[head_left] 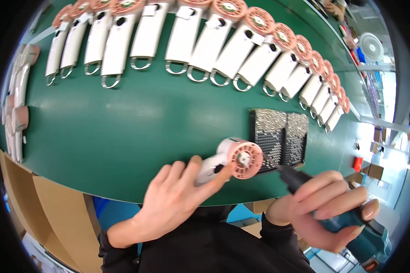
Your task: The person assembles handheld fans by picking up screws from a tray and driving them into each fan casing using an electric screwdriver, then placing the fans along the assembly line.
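My left hand (173, 200) is closed around a white handheld fan (209, 167) near the table's front edge. The fan's round pink grille (247, 160) faces up, and a finger of that hand rests by its rim. In my right hand (328, 207) is a dark green power screwdriver (373, 241), gripped with the fingers wrapped round it. Its black nose (292, 177) points toward the tray and stands apart from the fan. Just right of the fan lies a black two-part tray (283, 132) filled with small silvery screws.
A curved row of white fans (187, 38) with pink heads and wrist loops lines the green table's (123, 123) far side. More fans (19, 118) lie at the left edge. An open cardboard box (54, 204) stands at lower left. Farther off, a person's hand (335, 10) shows at upper right.
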### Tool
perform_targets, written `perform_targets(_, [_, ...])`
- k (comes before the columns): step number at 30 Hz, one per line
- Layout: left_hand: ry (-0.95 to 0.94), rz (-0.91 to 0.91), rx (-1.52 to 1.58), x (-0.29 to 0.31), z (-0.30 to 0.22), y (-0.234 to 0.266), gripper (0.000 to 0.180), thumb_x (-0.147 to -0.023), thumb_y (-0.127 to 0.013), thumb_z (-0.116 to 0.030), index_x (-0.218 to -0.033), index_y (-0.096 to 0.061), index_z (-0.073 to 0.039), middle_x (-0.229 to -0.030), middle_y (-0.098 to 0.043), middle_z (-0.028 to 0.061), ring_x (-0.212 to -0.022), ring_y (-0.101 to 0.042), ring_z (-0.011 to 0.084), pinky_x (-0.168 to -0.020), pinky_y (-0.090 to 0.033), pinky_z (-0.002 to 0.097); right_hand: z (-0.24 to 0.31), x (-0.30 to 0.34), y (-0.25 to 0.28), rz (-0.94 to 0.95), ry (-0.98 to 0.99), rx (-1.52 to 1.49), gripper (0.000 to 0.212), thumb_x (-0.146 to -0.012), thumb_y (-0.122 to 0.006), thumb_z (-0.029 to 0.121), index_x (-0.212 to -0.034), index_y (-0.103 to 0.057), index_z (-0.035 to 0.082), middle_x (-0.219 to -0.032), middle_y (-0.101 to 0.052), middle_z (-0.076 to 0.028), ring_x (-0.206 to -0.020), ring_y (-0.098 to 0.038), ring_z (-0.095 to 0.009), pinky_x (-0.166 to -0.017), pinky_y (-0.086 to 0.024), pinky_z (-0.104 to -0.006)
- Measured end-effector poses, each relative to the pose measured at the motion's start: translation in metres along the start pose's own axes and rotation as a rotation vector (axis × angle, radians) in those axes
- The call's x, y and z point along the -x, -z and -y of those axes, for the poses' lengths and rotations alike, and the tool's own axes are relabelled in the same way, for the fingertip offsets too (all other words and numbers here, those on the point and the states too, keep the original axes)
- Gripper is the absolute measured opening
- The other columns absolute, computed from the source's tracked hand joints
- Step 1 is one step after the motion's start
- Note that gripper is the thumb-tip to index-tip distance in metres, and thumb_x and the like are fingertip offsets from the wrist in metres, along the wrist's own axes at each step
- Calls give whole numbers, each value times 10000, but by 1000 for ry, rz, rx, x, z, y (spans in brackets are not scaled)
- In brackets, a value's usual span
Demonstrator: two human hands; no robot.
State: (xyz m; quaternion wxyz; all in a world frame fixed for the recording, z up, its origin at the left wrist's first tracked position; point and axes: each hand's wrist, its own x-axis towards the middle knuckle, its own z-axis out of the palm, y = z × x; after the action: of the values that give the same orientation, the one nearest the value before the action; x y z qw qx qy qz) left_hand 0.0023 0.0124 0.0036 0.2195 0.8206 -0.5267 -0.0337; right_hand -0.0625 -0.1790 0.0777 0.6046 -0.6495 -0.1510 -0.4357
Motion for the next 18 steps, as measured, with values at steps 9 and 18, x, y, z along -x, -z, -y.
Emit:
perform_targets(9, [89,12,48,-5,-6,-9,603,-676,-632,-23,-1235,-597,-249,-989,-506,92,-701,-486,216,-604,-400,313,-6,34,77,-623,-181,406,138,-928,-391,151,-1049,-392,86,-580,-430,-74,-330,-398,-173,-317,-410,-313])
perform_targets(18, [113,34,51,-12,-18,-10,590,-676,-703,-24,-1224,-598,-216,-1014,-528,109,-721,-504,237,-605,-415,334,-15,41,89,-609,-231,313,184,-893,-449,121,-1040,-357,60,-543,-446,-113,-329,-410,-199,-311,-423,-326])
